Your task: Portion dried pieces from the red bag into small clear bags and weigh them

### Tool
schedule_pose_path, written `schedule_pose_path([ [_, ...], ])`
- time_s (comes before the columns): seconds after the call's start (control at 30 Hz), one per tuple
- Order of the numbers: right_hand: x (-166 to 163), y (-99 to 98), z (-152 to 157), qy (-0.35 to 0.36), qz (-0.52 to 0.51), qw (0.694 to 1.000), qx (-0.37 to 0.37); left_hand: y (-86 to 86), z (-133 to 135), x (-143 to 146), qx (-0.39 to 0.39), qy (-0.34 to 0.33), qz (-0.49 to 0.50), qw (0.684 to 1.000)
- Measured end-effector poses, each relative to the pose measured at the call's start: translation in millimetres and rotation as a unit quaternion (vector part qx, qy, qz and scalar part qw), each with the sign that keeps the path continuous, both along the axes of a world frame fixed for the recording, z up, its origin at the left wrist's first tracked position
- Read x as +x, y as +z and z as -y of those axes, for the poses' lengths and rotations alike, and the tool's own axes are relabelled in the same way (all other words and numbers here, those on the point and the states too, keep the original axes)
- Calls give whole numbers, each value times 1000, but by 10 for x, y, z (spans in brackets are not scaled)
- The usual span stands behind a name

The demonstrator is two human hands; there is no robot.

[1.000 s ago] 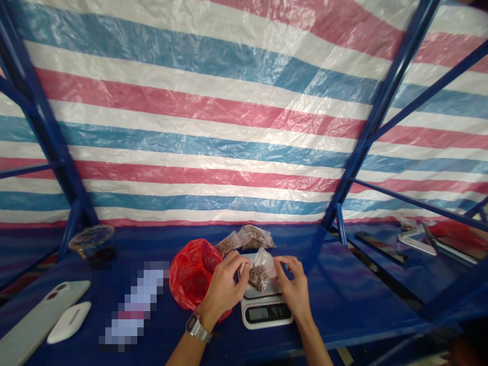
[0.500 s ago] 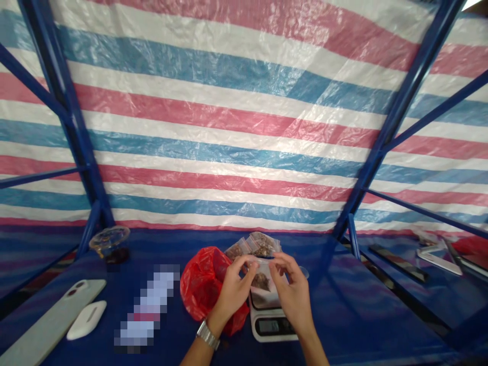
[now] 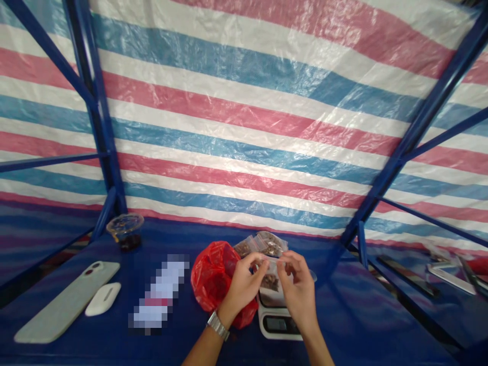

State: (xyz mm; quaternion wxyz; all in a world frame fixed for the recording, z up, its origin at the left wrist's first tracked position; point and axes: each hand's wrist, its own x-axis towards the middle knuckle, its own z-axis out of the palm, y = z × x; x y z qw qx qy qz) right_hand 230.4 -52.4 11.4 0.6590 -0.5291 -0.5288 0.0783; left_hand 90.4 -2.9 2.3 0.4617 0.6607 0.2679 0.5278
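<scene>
My left hand and my right hand pinch the top edge of a small clear zip bag between thumbs and fingers. Dark brown, dried-looking bits show inside the bag. It hangs over the metal plate of a white digital scale, whose display is partly beside my right wrist. Close by my left hand, a red plastic bag lies open, partly covered by my forearm. Behind my hands rest several filled zip bags with similar brown contents.
On the left lie a phone, a white earbud case and a blurred-out flat item. A clear plastic cup with dark contents stands farther back. Blue metal poles and a striped tarp rise behind the blue table.
The whole view has shifted and tilted slightly, so the table things appear farther right. Both hands keep hold of the zip bag's top edge over the scale.
</scene>
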Motion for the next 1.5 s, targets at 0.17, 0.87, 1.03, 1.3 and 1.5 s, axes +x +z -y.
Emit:
schedule_pose_path([
  [0.17,9,15,-7,11,40,999,-26,11,-12,-5,-9,4,15,1000],
  [0.87,94,-32,31,0,34,999,-33,-8,-53,-24,-55,-4,49,997],
  [1.03,15,-69,48,9,39,998,-53,25,-41,-48,-55,-27,50,997],
  [1.3,-66,-31,57,32,3,998,-51,51,-26,-44,-50,-39,30,998],
  [1.5,-10,3,24,63,17,996,-66,50,11,-50,4,-24,-18,1000],
])
